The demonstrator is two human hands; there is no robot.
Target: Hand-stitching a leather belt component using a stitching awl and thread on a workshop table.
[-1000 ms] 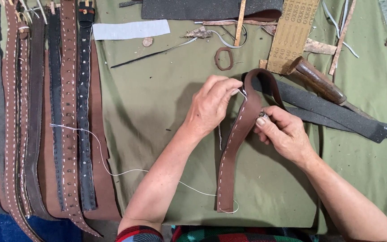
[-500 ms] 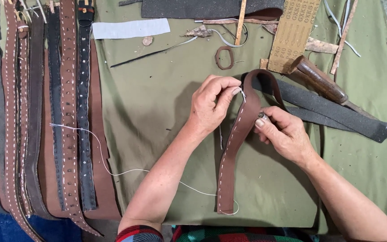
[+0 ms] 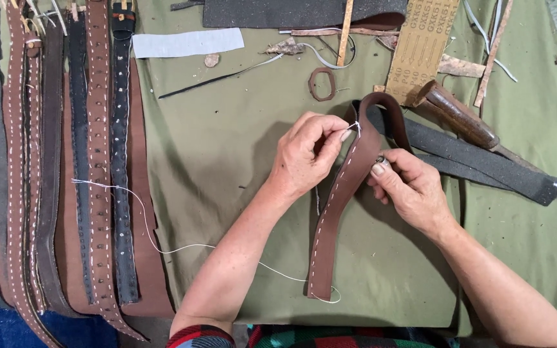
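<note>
Pinching white thread at center frame, my left hand works the stitched brown leather strap; my right hand grips its edge, needle hidden.

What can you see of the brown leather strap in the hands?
The brown leather strap is long and narrow, matte leather with white stitching along one edge. Its upper end arches into a loop; its lower end lies on the green cloth. The left hand pinches white thread at its edge; the right hand steadies its other side.
</note>
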